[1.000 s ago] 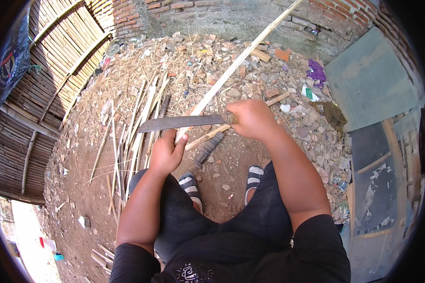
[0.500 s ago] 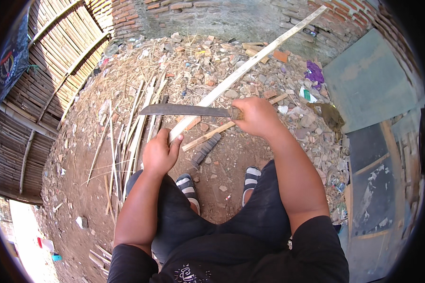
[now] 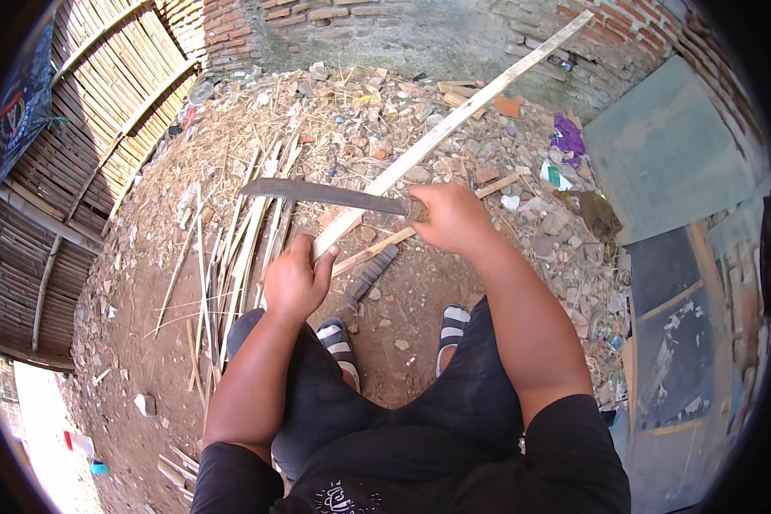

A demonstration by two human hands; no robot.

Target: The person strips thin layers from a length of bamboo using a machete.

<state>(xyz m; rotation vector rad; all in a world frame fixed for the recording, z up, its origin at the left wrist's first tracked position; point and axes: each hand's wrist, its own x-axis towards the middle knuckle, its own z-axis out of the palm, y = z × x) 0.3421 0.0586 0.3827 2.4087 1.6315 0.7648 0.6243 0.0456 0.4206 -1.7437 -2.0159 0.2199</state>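
Observation:
My right hand (image 3: 454, 217) is closed round the wooden handle of a machete (image 3: 330, 195). Its dark, long blade points left and lies across a pale wooden strip (image 3: 463, 114). The near end of that strip is in my left hand (image 3: 295, 278), thumb along one side and fingers wrapped round the other. From there the strip slants up and away to the right, its far end in front of the brick wall. Below the blade, a dark ridged sheath-like piece (image 3: 371, 277) lies on the dirt beside another thin wooden stick (image 3: 377, 249).
Several split wood strips (image 3: 250, 227) lie in a pile on the left. Broken brick and litter cover the ground ahead up to a brick wall (image 3: 360, 38). A bamboo fence (image 3: 94, 94) stands left; grey-green boards (image 3: 668, 146) lean at right, near a purple cloth (image 3: 567, 137).
The machete has shifted slightly left along with my right hand, and its tip now sits a little higher relative to the handle. My left hand keeps its hold on the strip.

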